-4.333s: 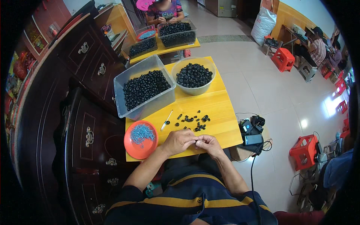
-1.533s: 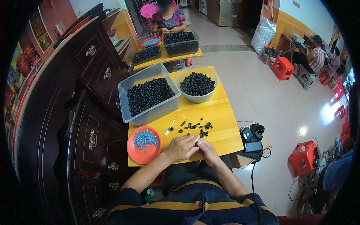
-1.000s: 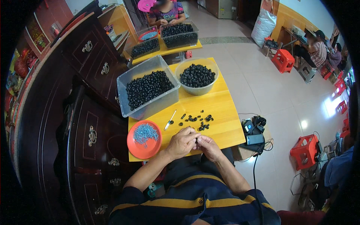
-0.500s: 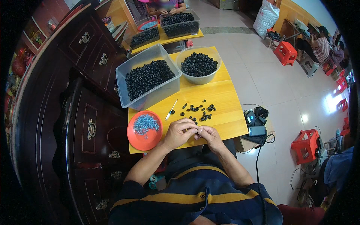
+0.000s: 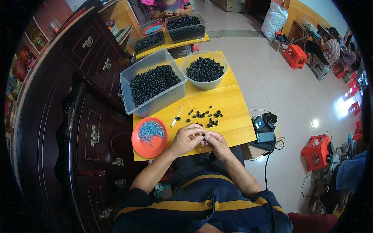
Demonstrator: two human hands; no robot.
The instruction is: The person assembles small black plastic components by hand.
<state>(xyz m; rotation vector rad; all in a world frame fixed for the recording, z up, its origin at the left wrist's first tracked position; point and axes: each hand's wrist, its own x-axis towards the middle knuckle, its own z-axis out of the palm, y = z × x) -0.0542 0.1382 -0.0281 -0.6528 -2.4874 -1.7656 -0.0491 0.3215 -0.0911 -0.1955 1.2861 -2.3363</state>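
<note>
At the near edge of the yellow table (image 5: 233,93), my left hand (image 5: 185,141) and my right hand (image 5: 218,145) meet fingertip to fingertip. Pinched between them is a small black ring-like part (image 5: 204,136), mostly covered by the fingers. Several loose black parts (image 5: 212,123) lie just beyond my hands, some single and some bunched. Left of these rests a thin pale stick-like tool (image 5: 176,116). An orange-red plate (image 5: 154,151) beside my left forearm holds a pile of small bluish metallic pieces (image 5: 150,131).
A clear rectangular bin (image 5: 167,95) and a round translucent tub (image 5: 206,85), both with many black parts, stand at the table's far side. A dark wooden cabinet (image 5: 105,136) borders the left. Electronic devices with cables (image 5: 266,132) sit at the right. Another person works at a table beyond.
My fingertips have shifted slightly, and more of the black part now shows between them. Both hands stay in about the same place.
</note>
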